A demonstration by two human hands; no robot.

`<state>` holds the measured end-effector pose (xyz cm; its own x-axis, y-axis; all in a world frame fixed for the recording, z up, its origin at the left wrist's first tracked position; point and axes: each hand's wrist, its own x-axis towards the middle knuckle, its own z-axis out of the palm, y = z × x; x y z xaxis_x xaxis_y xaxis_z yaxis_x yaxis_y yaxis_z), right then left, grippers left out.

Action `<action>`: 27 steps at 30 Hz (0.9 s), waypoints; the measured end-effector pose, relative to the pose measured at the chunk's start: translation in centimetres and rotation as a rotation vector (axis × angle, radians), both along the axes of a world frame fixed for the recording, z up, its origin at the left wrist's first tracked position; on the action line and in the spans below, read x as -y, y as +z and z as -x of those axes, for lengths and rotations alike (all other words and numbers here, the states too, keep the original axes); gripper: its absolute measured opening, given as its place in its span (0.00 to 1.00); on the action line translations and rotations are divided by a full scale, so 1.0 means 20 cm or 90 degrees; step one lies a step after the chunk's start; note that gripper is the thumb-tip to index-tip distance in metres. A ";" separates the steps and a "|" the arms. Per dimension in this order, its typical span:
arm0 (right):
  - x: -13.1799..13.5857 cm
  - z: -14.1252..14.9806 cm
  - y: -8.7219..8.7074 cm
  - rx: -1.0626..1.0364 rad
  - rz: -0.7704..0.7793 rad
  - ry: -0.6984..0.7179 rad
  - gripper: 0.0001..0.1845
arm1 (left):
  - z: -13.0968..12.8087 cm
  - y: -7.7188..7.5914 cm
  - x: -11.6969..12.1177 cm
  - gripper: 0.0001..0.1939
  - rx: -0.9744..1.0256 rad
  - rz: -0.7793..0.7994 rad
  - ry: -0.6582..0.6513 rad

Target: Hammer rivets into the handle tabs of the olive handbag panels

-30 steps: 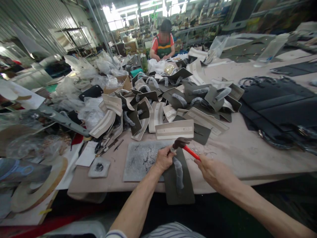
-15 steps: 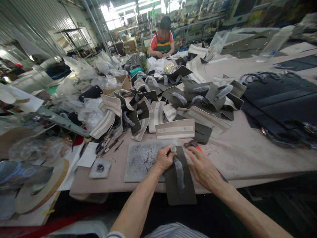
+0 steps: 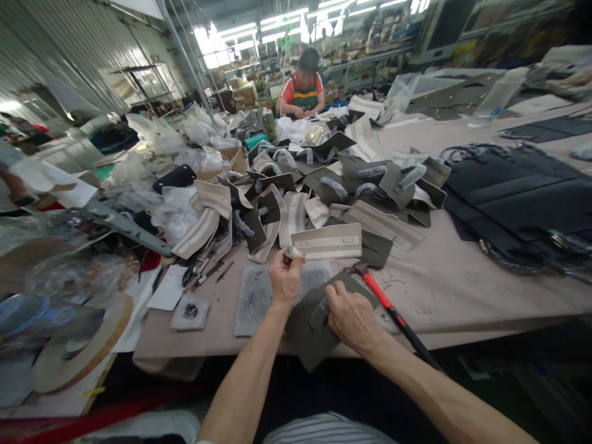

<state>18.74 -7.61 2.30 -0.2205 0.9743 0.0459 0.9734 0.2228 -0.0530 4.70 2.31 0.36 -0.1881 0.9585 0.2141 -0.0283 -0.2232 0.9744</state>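
My left hand point(image 3: 283, 285) is closed on a short metal punch point(image 3: 292, 251), its round top showing above the thumb and fingers. Under that hand lies a grey, scuffed slab point(image 3: 253, 299). My right hand point(image 3: 352, 317) is wrapped round the plastic-covered handle point(image 3: 319, 313) of a dark olive bag panel point(image 3: 311, 346). The panel is turned at an angle, over the slab's right part and past the table's front edge. Just right of it rests a hammer point(image 3: 380, 291) with a red and black handle, its head partly beside the panel's far corner.
Beyond the slab is a heap of similar panels point(image 3: 326, 242), some pale side up. Black bag pieces point(image 3: 522, 197) lie at right. To the left are a small dish point(image 3: 190, 311) with black bits, thin tools point(image 3: 203, 274) and a metal bar point(image 3: 124, 225). A co-worker point(image 3: 303, 89) sits across the table.
My left hand has moved left off the panel with the punch. My right hand has gone from the panel's right edge to its handle, and the panel has turned. More of the hammer shows.
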 end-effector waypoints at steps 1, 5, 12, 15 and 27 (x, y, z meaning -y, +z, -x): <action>0.00 0.00 0.03 0.000 0.005 -0.058 0.08 | 0.03 0.07 0.01 0.10 -0.007 -0.031 0.005; 0.02 -0.01 0.07 -0.040 0.056 -0.213 0.06 | 0.08 0.14 0.07 0.10 -0.028 -0.032 -0.040; 0.15 0.07 -0.08 -0.224 0.167 -0.213 0.18 | 0.02 -0.22 0.13 0.08 -0.016 0.092 -0.133; 0.15 0.08 -0.12 -0.244 0.120 -0.234 0.23 | 0.01 -0.26 0.12 0.10 -0.013 0.114 -0.147; 0.10 0.10 -0.17 -0.393 0.199 -0.289 0.33 | -0.08 -0.34 0.06 0.10 0.009 0.148 -0.201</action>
